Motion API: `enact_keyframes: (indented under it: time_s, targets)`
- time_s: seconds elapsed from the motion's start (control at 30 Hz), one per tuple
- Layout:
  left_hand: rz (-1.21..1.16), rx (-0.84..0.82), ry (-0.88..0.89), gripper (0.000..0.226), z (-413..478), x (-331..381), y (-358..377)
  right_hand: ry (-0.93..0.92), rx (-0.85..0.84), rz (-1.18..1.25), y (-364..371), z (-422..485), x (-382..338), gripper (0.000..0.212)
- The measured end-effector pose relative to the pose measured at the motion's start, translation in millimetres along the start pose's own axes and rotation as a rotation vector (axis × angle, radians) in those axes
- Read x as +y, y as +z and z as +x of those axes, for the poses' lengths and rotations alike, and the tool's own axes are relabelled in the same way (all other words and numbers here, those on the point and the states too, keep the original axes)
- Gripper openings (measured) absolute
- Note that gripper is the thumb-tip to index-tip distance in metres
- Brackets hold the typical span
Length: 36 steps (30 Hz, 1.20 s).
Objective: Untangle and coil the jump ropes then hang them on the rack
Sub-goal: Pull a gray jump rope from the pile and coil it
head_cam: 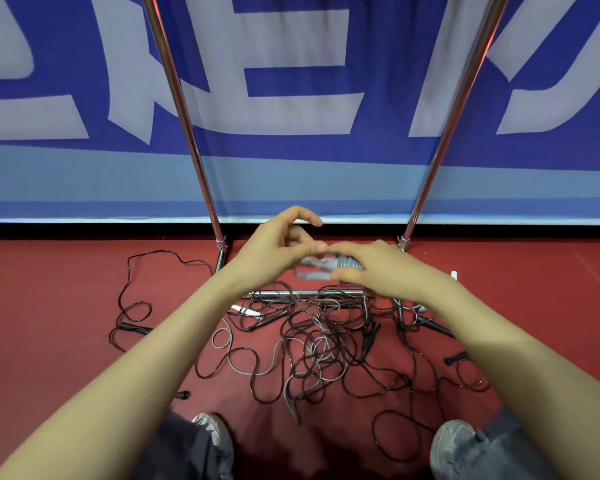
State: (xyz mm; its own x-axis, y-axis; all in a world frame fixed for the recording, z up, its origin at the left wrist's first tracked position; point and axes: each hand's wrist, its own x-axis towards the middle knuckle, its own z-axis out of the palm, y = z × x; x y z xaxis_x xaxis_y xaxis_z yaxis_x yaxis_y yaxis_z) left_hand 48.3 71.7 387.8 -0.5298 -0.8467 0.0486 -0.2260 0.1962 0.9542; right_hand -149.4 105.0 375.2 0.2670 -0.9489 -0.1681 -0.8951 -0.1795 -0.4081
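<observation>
A tangled heap of black and grey jump ropes [326, 344] lies on the red floor between my feet and the rack's base. Both my hands are raised above it, close together. My right hand [378, 268] grips a small grey coiled jump rope bundle [326, 266] with its handles. My left hand [278, 244] touches the bundle's left end with thumb and fingertips; its fingers curl, and the motion is blurred. The chrome rack [184, 112] has two slanted uprights rising left and right, and a low crossbar [291, 292] near the floor.
A blue banner with large white letters [291, 98] hangs behind the rack. Loose rope loops and black handles [132, 329] spread left and right [456, 358] across the floor. My two grey shoes [215, 431] stand at the bottom edge.
</observation>
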Motion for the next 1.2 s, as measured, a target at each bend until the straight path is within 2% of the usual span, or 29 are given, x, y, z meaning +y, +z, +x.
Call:
enact_keyframes:
  time_s: [0.07,0.17,0.23,0.33,0.5,0.63,0.77,0.9,1.03,1.2]
  targets:
    - [-0.091,0.024,-0.073,0.018,-2,1,2,0.027,0.201,-0.016,-1,3,5,0.044]
    - [-0.23,-0.033,-0.271,0.011,-3,-1,9,0.053,0.385,0.151,-5,6,9,0.043]
    - [-0.304,-0.073,-0.349,0.011,-2,-2,13,0.045,0.43,0.278,-6,5,9,0.044]
    - [-0.408,0.006,-0.385,0.017,1,-3,8,0.048,0.402,0.571,-9,3,4,0.038]
    - [-0.477,0.036,-0.445,0.004,1,-10,1,0.011,0.447,0.788,-7,3,-4,0.027]
    - [-0.417,0.031,-0.448,0.021,-2,-12,11,0.013,0.458,1.009,-9,5,-12,0.023]
    - [-0.39,0.013,-0.453,0.025,-3,-14,13,0.047,0.462,1.16,-6,5,-18,0.017]
    - [-0.316,-0.004,-0.36,0.027,-5,-17,13,0.078,0.513,1.208,-7,5,-22,0.015]
    - [-0.24,-0.087,-0.316,0.053,-6,-20,5,0.076,0.595,1.183,-15,2,-18,0.012]
    - [-0.394,0.009,-0.186,0.011,-2,-28,-12,0.047,0.598,1.149,-16,-3,-15,0.014]
